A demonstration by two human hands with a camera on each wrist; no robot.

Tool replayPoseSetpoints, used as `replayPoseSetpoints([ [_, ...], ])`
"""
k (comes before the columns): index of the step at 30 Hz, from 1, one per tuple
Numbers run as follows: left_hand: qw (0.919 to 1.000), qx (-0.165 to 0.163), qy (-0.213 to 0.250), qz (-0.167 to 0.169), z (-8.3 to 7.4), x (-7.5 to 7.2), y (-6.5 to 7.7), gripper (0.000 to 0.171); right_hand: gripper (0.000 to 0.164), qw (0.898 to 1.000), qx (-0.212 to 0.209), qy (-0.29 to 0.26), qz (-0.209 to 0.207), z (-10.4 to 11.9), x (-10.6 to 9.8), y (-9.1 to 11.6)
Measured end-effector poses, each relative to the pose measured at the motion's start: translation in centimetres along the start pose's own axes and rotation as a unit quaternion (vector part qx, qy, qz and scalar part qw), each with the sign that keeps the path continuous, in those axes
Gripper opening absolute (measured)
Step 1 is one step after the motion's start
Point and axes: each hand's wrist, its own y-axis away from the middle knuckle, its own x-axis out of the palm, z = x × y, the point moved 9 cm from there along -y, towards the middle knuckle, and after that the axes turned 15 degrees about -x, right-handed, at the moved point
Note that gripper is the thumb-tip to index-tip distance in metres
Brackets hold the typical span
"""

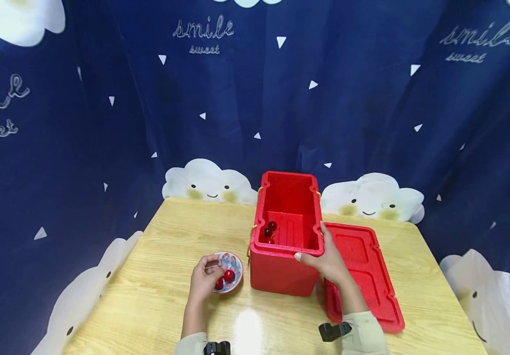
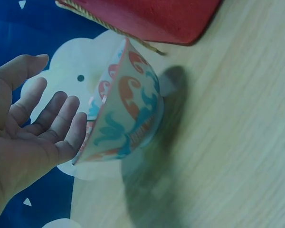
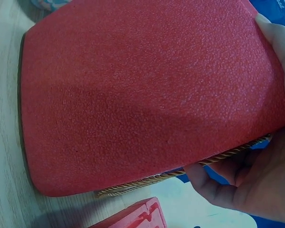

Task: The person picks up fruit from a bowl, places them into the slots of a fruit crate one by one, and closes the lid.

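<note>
My left hand [image 1: 203, 277] is over the near left side of a small patterned bowl [image 1: 236, 263], fingers loosely bent. Two round red cherries [image 1: 229, 275] show in the bowl, close to the fingertips. No fruit is visible in the fingers in the left wrist view, where the bowl's orange and teal outside [image 2: 128, 99] faces the camera. My right hand [image 1: 332, 262] grips the near right corner of a red foam box [image 1: 283, 273], thumb on the front rim and fingers along the side. Several darker cherries [image 1: 272, 226] lie inside the box, at its left.
A red lid [image 1: 363, 261] lies on the wooden table [image 1: 179, 222] to the right of the box. Gold cord [image 3: 152, 183] runs along the box's side. A dark blue curtain [image 1: 255, 98] with clouds hangs behind the table.
</note>
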Motion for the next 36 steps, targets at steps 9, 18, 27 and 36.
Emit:
replayPoseSetpoints([
  [9,0.9995,0.006,-0.029,0.012,1.0,1.1,-0.6,0.044,0.113,1.0,-0.008,0.0,-0.004,-0.3,-0.2,-0.2],
  [18,0.9981,0.033,-0.051,0.012,1.6,2.2,-1.1,0.045,0.114,1.0,-0.003,0.002,-0.002,-0.4,-0.2,0.0],
  [27,0.9955,0.052,-0.074,0.028,1.7,3.1,-1.3,0.045,0.114,1.0,-0.006,0.003,-0.001,-0.5,-0.3,-0.1],
  [36,0.988,0.056,-0.131,0.06,1.2,3.6,-1.6,0.046,0.112,1.0,-0.003,-0.01,-0.002,-0.3,0.0,-0.1],
])
